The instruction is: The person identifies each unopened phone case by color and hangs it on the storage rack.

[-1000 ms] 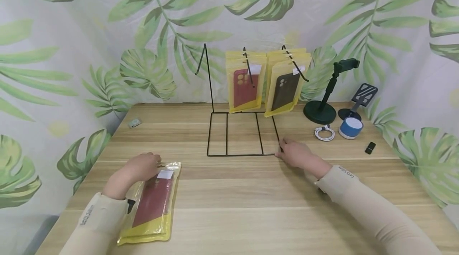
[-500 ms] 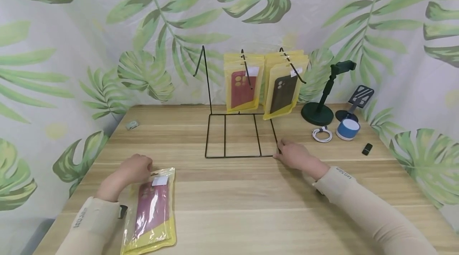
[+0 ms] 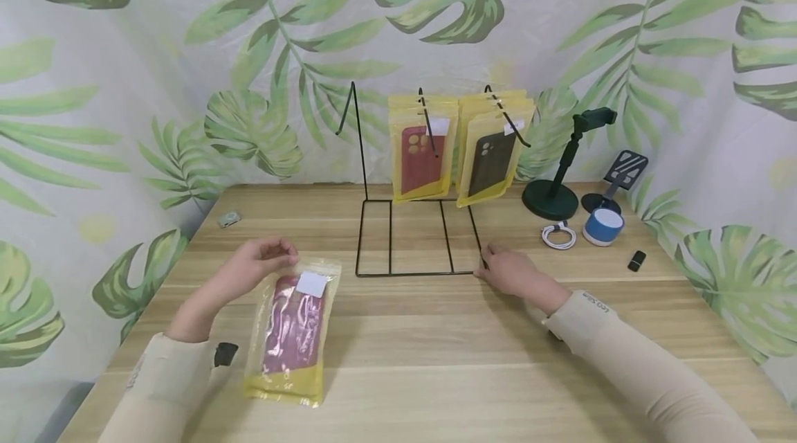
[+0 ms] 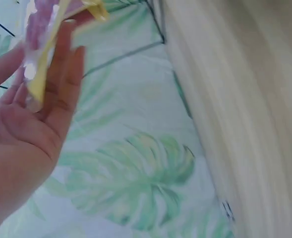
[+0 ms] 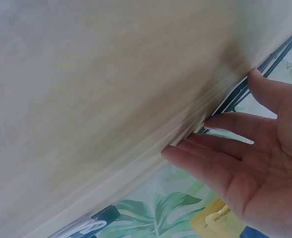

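Note:
My left hand (image 3: 258,266) pinches the top edge of a clear and yellow zip bag (image 3: 292,332) with a dark red phone case inside and a white label near the top. The bag hangs tilted over the front left of the table. In the left wrist view, the bag (image 4: 39,42) lies between thumb and fingers, partly cut off by the frame. My right hand (image 3: 510,270) grips the front right corner of a black wire display rack (image 3: 405,274). Its thumb and fingertips meet the wire (image 5: 237,94) low at the tabletop in the right wrist view.
Bagged red cases (image 3: 423,159) and bagged black cases (image 3: 495,159) hang on the middle and right hooks; the left hook (image 3: 344,114) is bare. At right stand a dark green phone stand (image 3: 551,199), small black stand (image 3: 600,203), coiled white cable (image 3: 558,236) and blue speaker (image 3: 602,227).
The left hand has raised the bagged red case off the tabletop, after a slight shift left, and carried it up and right. The right hand stays at the rack's corner.

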Demonstrator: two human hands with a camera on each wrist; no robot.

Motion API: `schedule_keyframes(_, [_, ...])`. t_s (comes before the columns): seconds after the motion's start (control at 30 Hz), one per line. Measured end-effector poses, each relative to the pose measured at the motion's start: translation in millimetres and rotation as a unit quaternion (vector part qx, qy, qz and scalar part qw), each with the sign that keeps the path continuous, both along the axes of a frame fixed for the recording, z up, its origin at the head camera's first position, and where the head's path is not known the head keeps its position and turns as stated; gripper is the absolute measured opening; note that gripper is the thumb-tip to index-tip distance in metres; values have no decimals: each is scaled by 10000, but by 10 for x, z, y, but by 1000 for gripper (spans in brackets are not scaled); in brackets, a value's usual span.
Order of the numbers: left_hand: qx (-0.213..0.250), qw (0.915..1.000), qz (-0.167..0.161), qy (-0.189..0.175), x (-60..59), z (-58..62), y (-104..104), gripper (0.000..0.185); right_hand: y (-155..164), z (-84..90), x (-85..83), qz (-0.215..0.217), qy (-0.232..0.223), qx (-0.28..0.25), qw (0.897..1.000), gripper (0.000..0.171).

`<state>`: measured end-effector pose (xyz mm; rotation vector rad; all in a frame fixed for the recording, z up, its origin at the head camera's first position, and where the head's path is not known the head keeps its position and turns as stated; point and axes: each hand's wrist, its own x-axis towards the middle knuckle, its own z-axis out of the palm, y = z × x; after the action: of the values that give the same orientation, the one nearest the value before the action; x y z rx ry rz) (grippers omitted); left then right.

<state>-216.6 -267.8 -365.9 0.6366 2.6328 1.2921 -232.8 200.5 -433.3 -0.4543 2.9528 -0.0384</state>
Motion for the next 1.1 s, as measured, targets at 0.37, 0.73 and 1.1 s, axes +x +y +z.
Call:
schedule_keyframes(0.37, [808, 9957, -178, 415, -14, 366, 607, 12, 5, 39, 14, 10, -44, 14, 10000, 62])
schedule_keyframes(0.73, [1188, 9735, -399, 1913, -170, 777, 1356, 10, 1, 15, 14, 57, 26, 31, 10000, 62])
schedule_keyframes(1.1, [1713, 9482, -475, 2632, -379, 1084, 1966, 11, 10, -15, -6, 91, 180, -25, 9998, 60])
